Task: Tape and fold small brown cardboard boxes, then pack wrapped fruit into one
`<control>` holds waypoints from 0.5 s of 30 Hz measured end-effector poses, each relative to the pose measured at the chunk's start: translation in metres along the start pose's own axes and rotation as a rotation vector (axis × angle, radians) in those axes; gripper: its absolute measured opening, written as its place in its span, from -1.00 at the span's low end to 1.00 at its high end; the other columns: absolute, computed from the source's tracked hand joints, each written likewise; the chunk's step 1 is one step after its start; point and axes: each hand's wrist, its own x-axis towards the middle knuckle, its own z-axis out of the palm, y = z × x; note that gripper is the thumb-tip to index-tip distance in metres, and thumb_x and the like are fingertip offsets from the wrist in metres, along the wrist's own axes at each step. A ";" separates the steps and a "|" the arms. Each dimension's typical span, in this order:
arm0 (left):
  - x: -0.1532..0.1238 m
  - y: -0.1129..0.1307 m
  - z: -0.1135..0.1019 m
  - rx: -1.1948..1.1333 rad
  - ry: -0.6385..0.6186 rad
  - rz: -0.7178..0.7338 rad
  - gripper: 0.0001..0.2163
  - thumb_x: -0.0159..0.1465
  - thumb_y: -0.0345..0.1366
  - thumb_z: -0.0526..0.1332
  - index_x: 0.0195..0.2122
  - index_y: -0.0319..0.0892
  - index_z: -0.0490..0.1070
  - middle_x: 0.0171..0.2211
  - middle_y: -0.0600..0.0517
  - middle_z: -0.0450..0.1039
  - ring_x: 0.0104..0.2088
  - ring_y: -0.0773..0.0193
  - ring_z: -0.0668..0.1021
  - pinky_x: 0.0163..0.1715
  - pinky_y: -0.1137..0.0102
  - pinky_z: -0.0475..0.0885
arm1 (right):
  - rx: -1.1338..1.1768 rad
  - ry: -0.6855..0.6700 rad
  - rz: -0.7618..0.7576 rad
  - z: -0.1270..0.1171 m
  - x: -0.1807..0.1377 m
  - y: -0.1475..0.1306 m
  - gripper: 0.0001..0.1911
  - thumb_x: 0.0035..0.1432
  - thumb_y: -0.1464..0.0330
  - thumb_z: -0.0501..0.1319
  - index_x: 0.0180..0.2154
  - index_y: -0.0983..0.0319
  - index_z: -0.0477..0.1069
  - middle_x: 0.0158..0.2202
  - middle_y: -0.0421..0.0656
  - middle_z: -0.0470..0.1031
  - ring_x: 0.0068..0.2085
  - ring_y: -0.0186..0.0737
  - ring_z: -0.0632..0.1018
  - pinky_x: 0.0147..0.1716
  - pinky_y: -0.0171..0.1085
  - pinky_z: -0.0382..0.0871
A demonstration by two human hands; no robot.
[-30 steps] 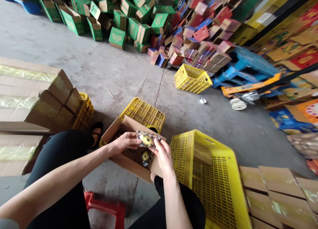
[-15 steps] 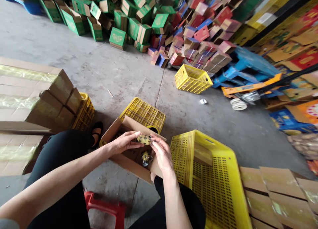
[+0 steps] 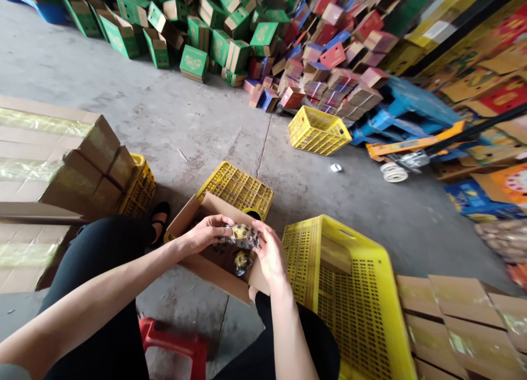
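Note:
Over an open cardboard box (image 3: pixel 193 212), both my hands pinch a small clear plastic packet with a yellow piece inside (image 3: pixel 242 234). My left hand (image 3: pixel 206 232) grips its left end and my right hand (image 3: pixel 269 253) grips its right end, fingers curled. Another such packet (image 3: pixel 240 262) lies inside the box below. The box rests on an overturned yellow crate (image 3: pixel 239 188) between my knees.
A large yellow crate (image 3: pixel 354 297) stands to the right, with taped cartons (image 3: pixel 465 325) beyond it. Stacked cartons (image 3: pixel 49 155) sit at the left on another yellow crate (image 3: pixel 142 185). A red stool (image 3: pixel 173 344) is below me. Green and red boxes, a yellow crate (image 3: pixel 319 130) and a pallet jack lie farther off.
The packet, held flat and facing me a second ago, has been turned and crumpled between my fingers. Both hands stay over the box.

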 end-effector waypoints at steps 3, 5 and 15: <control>0.001 -0.002 0.002 0.032 -0.027 0.032 -0.53 -0.01 -0.30 0.64 -0.07 -0.20 0.60 -0.14 -0.07 0.67 -0.23 0.19 0.69 -0.11 0.33 0.54 | -0.101 -0.028 0.051 -0.001 -0.003 0.005 -0.54 0.08 0.11 0.48 0.03 0.02 0.61 0.11 -0.16 0.62 0.07 -0.07 0.61 -0.15 -0.25 0.55; 0.001 -0.003 0.004 0.046 -0.027 0.071 -0.48 -0.02 -0.35 0.64 -0.01 -0.18 0.60 -0.08 -0.07 0.66 -0.17 0.17 0.68 -0.07 0.32 0.52 | -0.144 -0.048 0.060 -0.001 -0.003 0.007 -0.47 0.01 0.13 0.54 0.04 0.03 0.61 0.05 -0.15 0.64 -0.03 -0.11 0.64 -0.20 -0.26 0.54; -0.005 0.002 0.004 0.029 -0.001 -0.049 -0.34 0.07 -0.21 0.62 0.21 -0.08 0.52 0.09 -0.13 0.60 -0.02 0.08 0.66 -0.04 0.27 0.54 | -0.103 -0.058 -0.061 0.000 0.000 0.010 -0.55 0.01 0.14 0.53 -0.05 0.09 0.65 -0.02 -0.12 0.70 -0.01 -0.03 0.66 -0.04 -0.13 0.55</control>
